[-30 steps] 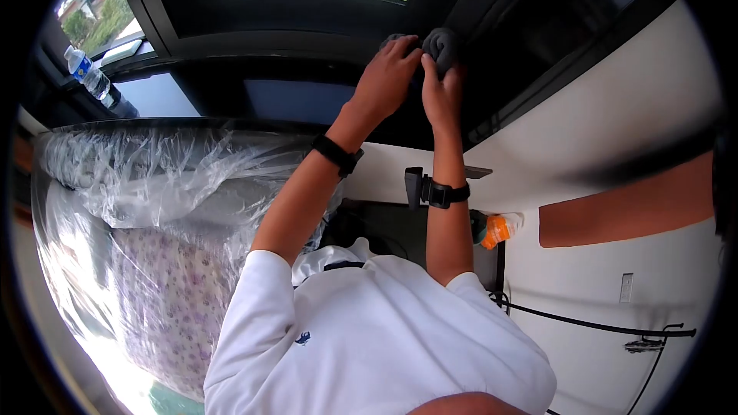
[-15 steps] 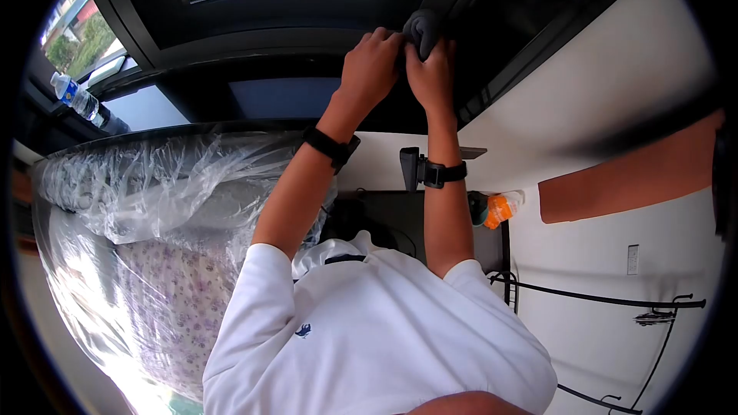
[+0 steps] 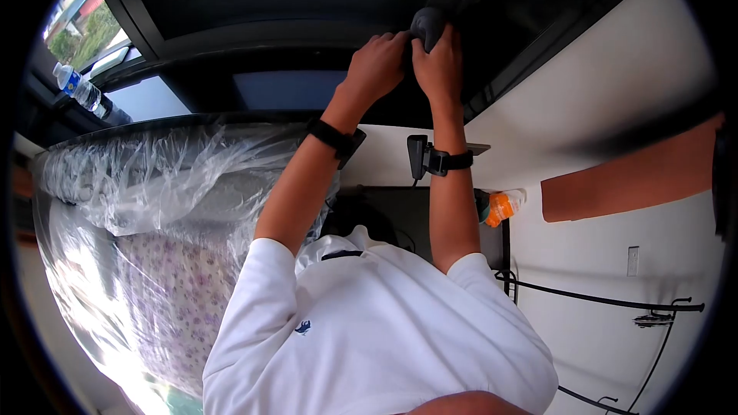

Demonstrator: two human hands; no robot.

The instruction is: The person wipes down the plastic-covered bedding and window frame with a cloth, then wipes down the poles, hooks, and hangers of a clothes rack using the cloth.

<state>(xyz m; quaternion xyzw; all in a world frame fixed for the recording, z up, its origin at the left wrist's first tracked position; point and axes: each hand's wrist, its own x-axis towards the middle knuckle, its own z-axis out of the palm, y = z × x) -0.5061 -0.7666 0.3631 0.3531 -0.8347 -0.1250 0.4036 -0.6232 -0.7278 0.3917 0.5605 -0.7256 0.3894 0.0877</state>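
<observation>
A bunched dark grey cloth point(image 3: 427, 24) sits at the corner of the black window frame point(image 3: 277, 24). My right hand point(image 3: 440, 65) is closed around its lower part, thumb towards the left. From the left, my left hand point(image 3: 377, 65) meets the cloth with curled fingers, their tips pressed at its edge and partly hidden. Both hands are close together over the dark sill point(image 3: 323, 61). Black straps with small devices are on both wrists.
A water bottle point(image 3: 81, 88) stands on the sill at left. Below it is a plastic-covered mattress point(image 3: 169, 277) with a floral pattern. An orange-labelled bottle point(image 3: 501, 207), a brown panel point(image 3: 626, 177) and a black metal rack point(image 3: 600, 296) are at right by the white wall.
Both hands and the cloth appear slightly further right in view, and the cloth's bunched shape differs a little. The whole scene has shifted slightly with the camera.
</observation>
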